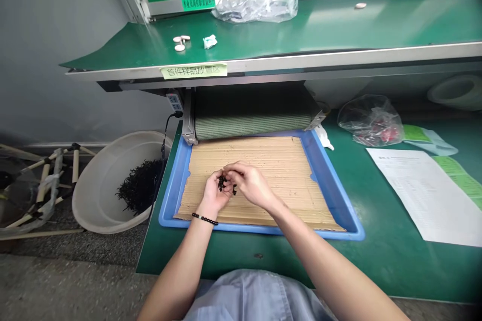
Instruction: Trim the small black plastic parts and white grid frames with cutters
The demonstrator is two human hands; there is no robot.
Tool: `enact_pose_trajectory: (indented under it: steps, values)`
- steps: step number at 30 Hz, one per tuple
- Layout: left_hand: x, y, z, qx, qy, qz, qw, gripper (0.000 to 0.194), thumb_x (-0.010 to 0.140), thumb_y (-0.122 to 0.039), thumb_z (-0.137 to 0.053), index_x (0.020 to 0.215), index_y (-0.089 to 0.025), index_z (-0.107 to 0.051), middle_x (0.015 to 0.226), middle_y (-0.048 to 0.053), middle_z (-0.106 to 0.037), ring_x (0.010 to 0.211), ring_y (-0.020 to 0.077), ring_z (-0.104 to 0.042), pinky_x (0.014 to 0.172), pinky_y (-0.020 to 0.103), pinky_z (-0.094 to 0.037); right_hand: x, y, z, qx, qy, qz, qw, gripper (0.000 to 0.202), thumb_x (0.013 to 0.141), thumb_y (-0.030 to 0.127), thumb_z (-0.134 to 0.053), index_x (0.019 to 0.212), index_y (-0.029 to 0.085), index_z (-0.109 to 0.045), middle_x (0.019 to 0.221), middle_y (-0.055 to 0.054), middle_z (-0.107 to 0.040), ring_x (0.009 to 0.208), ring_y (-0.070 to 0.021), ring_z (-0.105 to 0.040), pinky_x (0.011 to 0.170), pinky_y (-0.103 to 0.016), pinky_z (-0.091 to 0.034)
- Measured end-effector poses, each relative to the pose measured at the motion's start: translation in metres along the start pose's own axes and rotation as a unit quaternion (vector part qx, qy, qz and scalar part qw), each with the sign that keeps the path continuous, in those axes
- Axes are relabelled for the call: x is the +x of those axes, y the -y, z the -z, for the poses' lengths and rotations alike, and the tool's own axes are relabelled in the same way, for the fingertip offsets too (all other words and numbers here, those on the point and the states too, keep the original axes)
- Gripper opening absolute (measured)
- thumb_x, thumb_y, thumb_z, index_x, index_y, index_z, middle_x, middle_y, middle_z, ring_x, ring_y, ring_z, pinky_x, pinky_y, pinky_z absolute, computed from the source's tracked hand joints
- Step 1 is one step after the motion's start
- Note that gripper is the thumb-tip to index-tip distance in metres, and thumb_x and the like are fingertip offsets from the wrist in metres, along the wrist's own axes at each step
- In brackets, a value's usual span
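Note:
My left hand [214,194], with a black bead bracelet [205,218] at its wrist, is cupped palm-up around several small black parts [221,183]. Their exact kind is too small to tell. My right hand [253,184] meets it from the right, thumb and fingertips pinched together just over the left palm and fingers. What the pinch holds is hidden. One black piece shows just below the right fingertips. Both hands are above a corrugated cardboard sheet [274,165] lying in a blue tray [339,205].
Behind the tray is a conveyor with a ribbed green belt [252,127], under a green shelf [263,47]. On the floor at left stands a white tub [98,190] with a heap of black pieces [140,185]. Papers [425,190] and a clear plastic bag [371,120] lie at right.

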State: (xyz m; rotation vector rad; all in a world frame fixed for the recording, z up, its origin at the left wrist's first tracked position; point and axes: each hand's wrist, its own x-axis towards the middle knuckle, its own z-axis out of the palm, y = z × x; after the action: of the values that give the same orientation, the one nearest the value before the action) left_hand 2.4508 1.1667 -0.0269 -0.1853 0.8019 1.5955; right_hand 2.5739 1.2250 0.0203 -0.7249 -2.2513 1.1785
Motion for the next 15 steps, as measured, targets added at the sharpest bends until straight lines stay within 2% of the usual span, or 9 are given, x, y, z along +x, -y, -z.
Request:
enact_pose_trajectory:
  steps: [3,5,7,10,13,15]
  values:
    - [-0.013,-0.011,0.004,-0.045,0.073,0.003,0.996,0.014,0.086,-0.015,-0.045,0.079,-0.011,-0.057,0.065,-0.001,-0.044,0.047,0.004,-0.038,0.037,0.013,-0.027,0.003,-0.02,0.005,-0.067,-0.043,-0.059,0.995,0.031,0.094,0.025,-0.039,0.111,0.017,-0.064,0.108,-0.008,-0.065,0.097,-0.0172,-0.06,0.089,-0.03,-0.045]
    - [-0.02,-0.021,0.007,-0.07,0.095,-0.028,0.993,0.014,0.086,-0.013,-0.044,0.084,-0.011,-0.058,0.068,-0.001,-0.044,0.047,0.0032,-0.036,0.036,0.012,-0.026,0.001,-0.033,0.001,-0.158,0.008,-0.072,0.985,0.031,0.092,0.024,-0.044,0.115,0.016,-0.062,0.109,-0.01,-0.063,0.096,-0.0184,-0.059,0.089,-0.03,-0.044]
    - [-0.023,-0.031,0.01,-0.081,0.107,-0.05,0.99,0.015,0.085,-0.011,-0.044,0.087,-0.011,-0.059,0.071,0.001,-0.047,0.05,0.0037,-0.039,0.039,0.012,-0.03,-0.003,-0.041,-0.007,-0.243,0.099,-0.049,0.964,0.035,0.088,0.022,-0.05,0.121,0.016,-0.059,0.114,-0.012,-0.058,0.095,-0.0194,-0.057,0.087,-0.03,-0.044]
    - [-0.022,-0.041,0.017,-0.069,0.089,-0.06,0.992,0.017,0.083,-0.008,-0.043,0.087,-0.008,-0.06,0.076,0.005,-0.051,0.057,0.0061,-0.046,0.046,0.014,-0.039,-0.011,-0.043,-0.022,-0.344,0.183,0.012,0.921,0.034,0.09,0.015,-0.044,0.12,0.017,-0.058,0.116,-0.014,-0.054,0.098,-0.022,-0.054,0.084,-0.031,-0.045]
    - [-0.019,-0.044,0.025,-0.062,0.048,-0.069,0.995,0.014,0.084,-0.01,-0.046,0.084,-0.007,-0.06,0.073,0.005,-0.052,0.056,0.0066,-0.046,0.047,0.015,-0.04,-0.016,-0.037,-0.03,-0.394,0.209,0.054,0.894,0.033,0.092,0.009,-0.035,0.113,0.015,-0.06,0.109,-0.014,-0.055,0.098,-0.0232,-0.052,0.085,-0.032,-0.044]
    - [-0.017,-0.045,0.03,-0.066,0.032,-0.073,0.995,0.013,0.084,-0.01,-0.048,0.083,-0.007,-0.06,0.072,0.004,-0.052,0.055,0.0064,-0.046,0.046,0.015,-0.039,-0.017,-0.034,-0.033,-0.399,0.211,0.071,0.889,0.035,0.093,0.008,-0.034,0.118,0.015,-0.057,0.107,-0.013,-0.055,0.096,-0.0222,-0.051,0.086,-0.032,-0.044]
